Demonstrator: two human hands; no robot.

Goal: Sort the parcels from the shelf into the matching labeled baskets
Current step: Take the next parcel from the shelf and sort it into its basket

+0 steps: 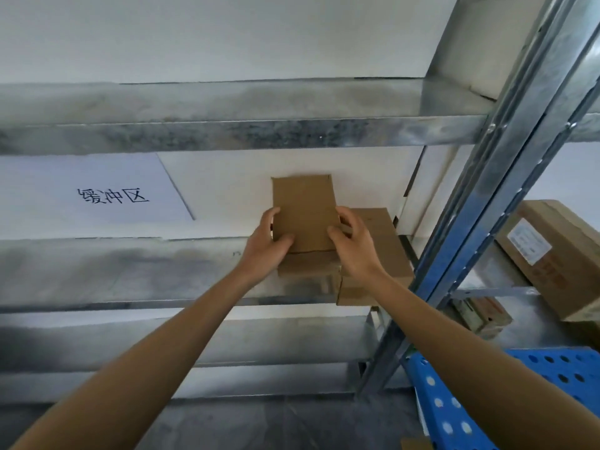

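**A:** Where is the parcel?

**B:** The parcel (303, 212) is at the metal shelf (130, 274), toward the right end. It is held up between two hands, with its broad brown face turned this way.

**A:** How do the hands have it?

**B:** The left hand (267, 245) grips the lower left edge, with the thumb curled onto the front face and the fingers wrapped round the side. The right hand (354, 246) grips the lower right edge in the same manner, thumb in front and fingers bent round the edge. Both hands are closed on the cardboard, with no finger spread.

**A:** What is beneath it?

**B:** A brown cardboard strip (308, 266) sits just below its bottom edge. I cannot tell whether that belongs to the same parcel or to another.

**A:** And beside it?

**B:** A second box (380, 254) lies on the shelf just to the right, partly behind the right hand.

**A:** What else is there?

**B:** A white sheet (87, 193) with handwritten characters is in the left part of the shelf bay. Right of the slanting post (506, 177) is a large carton (558, 254) with a white label, and a small box (483, 315) sits lower down. At the near right, a blue basket (487, 401) with round holes shows under the right forearm.
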